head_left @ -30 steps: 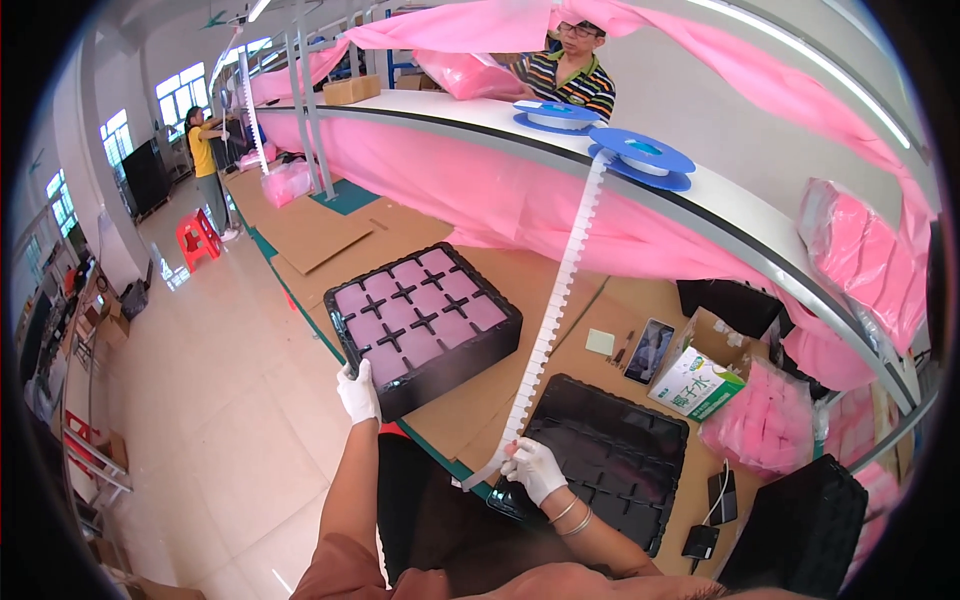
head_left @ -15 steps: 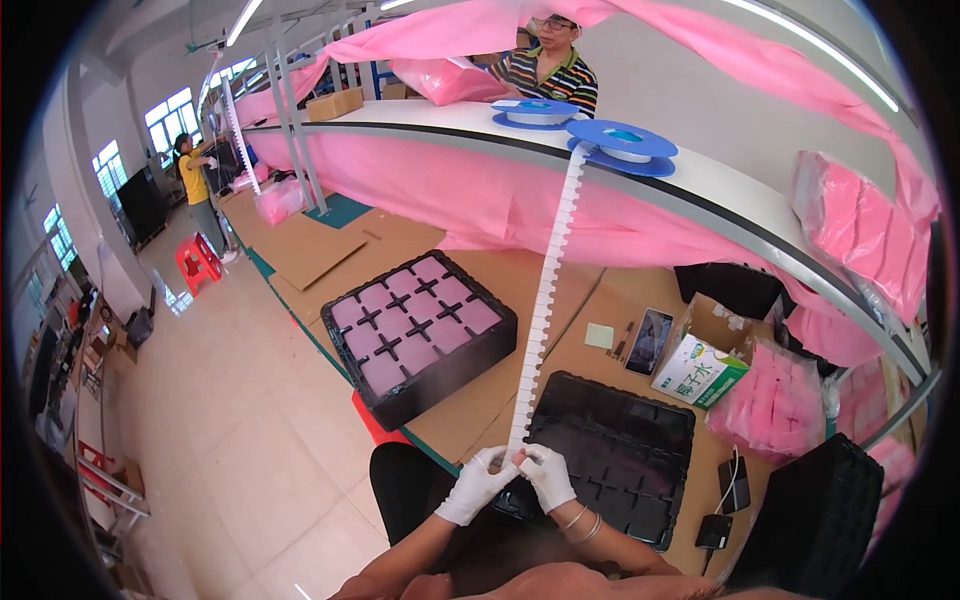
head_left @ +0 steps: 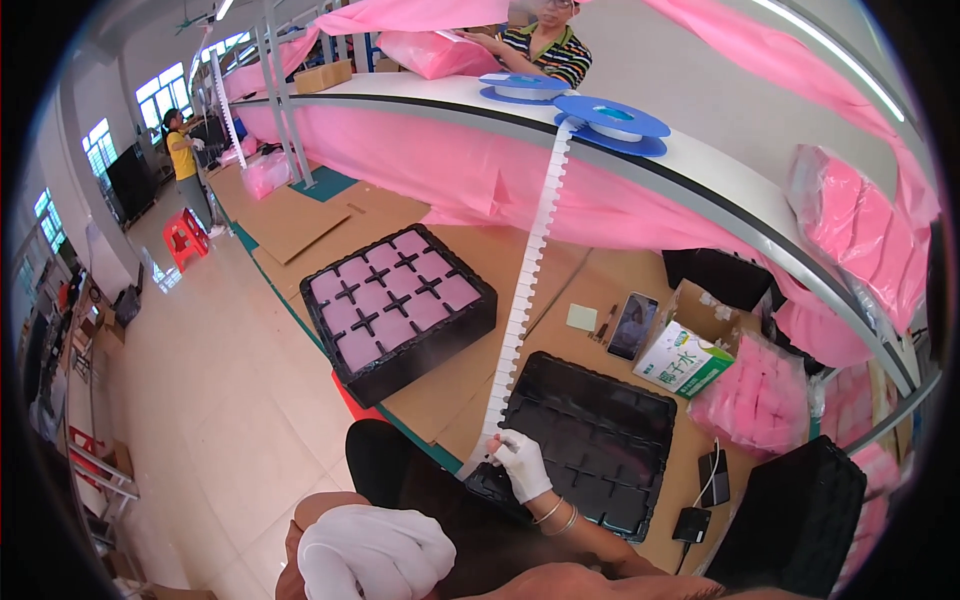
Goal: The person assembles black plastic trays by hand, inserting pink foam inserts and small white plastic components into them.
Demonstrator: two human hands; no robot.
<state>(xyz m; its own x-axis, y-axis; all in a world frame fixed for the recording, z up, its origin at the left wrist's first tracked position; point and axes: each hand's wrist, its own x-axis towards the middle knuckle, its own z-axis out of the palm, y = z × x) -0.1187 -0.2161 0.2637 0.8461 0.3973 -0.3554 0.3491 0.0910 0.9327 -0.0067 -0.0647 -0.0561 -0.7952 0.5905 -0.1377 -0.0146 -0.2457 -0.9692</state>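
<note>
Evidently, we have a long white strip, notched along one edge, running slantwise down from a blue-flanged reel on the white shelf to the near table edge. It looks taut and nearly straight.

Around it, we note a black tray with lilac-pink filled compartments to its left and a second, flatter black tray just to its right. Farther right we see a phone and an open carton. Our own fingers partly cover the strip's lower end.

Our gloved right hand pinches that end narrowly. Our gloved left hand is near our body, fingers curled, well apart from the strip; we cannot tell whether it holds anything.
</note>
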